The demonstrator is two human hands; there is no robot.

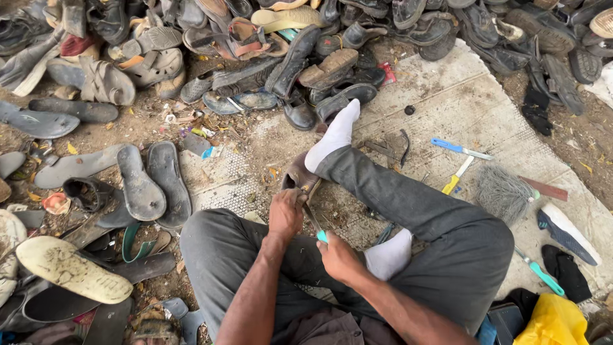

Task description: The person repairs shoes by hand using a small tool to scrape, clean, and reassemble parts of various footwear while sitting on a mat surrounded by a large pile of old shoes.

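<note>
The left hand [285,214] grips a worn brown shoe [300,177] that rests against the person's shin, at about twelve o'clock from that hand. The right hand [338,257], at four o'clock from the left, is closed around a teal-handled knife [315,225] whose blade points up toward the shoe.

head view | looks steeply down | close over lap | single view
</note>
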